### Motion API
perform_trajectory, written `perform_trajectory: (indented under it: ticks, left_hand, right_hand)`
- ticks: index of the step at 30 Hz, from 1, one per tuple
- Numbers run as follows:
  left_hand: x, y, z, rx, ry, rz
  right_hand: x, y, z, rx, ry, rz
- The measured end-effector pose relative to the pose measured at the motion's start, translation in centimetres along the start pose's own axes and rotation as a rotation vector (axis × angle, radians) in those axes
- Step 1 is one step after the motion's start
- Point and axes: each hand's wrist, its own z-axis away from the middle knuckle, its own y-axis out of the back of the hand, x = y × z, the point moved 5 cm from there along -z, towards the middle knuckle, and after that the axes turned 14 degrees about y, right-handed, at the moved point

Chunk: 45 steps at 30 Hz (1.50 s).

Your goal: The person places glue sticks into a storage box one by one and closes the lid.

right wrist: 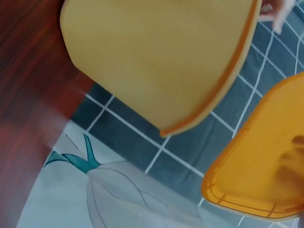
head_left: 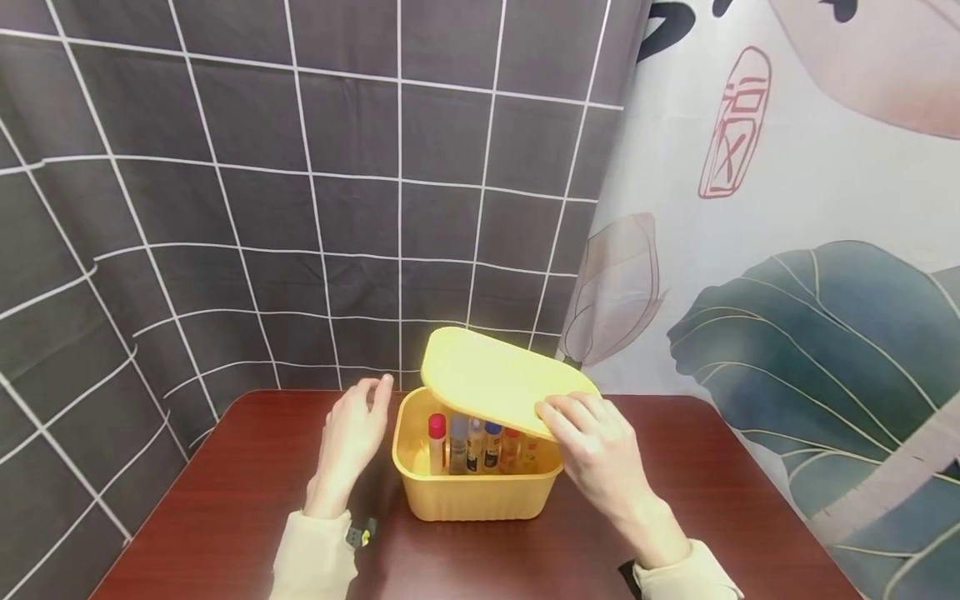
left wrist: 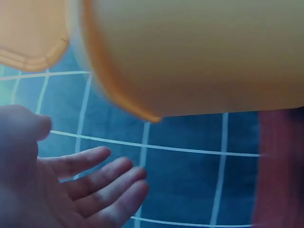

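Observation:
A yellow plastic box (head_left: 480, 498) stands on the table with several small bottles and tubes upright inside, among them a red-capped one (head_left: 437, 442) and a blue-capped one (head_left: 492, 443). My right hand (head_left: 600, 442) grips the near right edge of the yellow lid (head_left: 502, 375), which is tilted and raised over the box. Its underside, the lid's ribbed rim (right wrist: 242, 209), shows in the right wrist view. To the left of the box, my left hand (head_left: 352, 442) holds nothing; its fingers are extended and apart from the box wall (left wrist: 199, 61) in the left wrist view.
The dark red table (head_left: 225, 517) extends on both sides of the box. Behind it hangs a dark grey cloth with a white grid (head_left: 352, 217). A white cloth with painted leaves (head_left: 810, 333) hangs at the right. A wristband (head_left: 362, 533) sits at the left sleeve.

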Motion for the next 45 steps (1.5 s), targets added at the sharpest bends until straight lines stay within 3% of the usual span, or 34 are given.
perform_trajectory:
  ticks: [4, 9, 17, 23, 30, 33, 38, 40, 45]
  left_hand:
    - [1.5, 1.4, -0.4, -0.060, -0.014, 0.051]
    - [3.2, 2.1, -1.0, -0.254, 0.012, 0.194]
    - [4.0, 1.4, -1.2, -0.507, 0.125, 0.412]
    - [3.5, 0.4, -0.8, -0.558, 0.218, 0.558]
    - [3.9, 0.0, -0.3, -0.537, 0.147, 0.635]
    - [3.9, -0.2, -0.3, -0.511, 0.139, 0.646]
    - [3.7, -0.6, -0.3, -0.496, 0.154, 0.638]
    - [3.6, -0.7, -0.4, -0.498, 0.153, 0.641]
    - [3.7, -0.5, -0.4, -0.498, 0.140, 0.654]
  right_hand:
    - [-1.0, -0.4, -0.7, 0.001, 0.064, 0.030]
    - [-1.9, -0.8, -1.3, -0.007, 0.140, 0.060]
    - [-2.5, -1.2, -1.8, 0.005, 0.221, 0.093]
    - [-2.8, -1.5, -2.1, 0.010, 0.244, 0.103]
    - [-3.2, -1.8, -2.0, 0.027, 0.253, 0.128]
    - [-3.0, -2.2, -1.3, -0.074, 0.191, 0.068]
    - [-2.1, -2.1, 0.4, -0.322, -0.041, -0.078]
    - [-1.6, -1.6, 0.8, -0.342, -0.114, -0.098]
    - [0.8, -0.3, 0.8, -0.239, -0.298, -0.129]
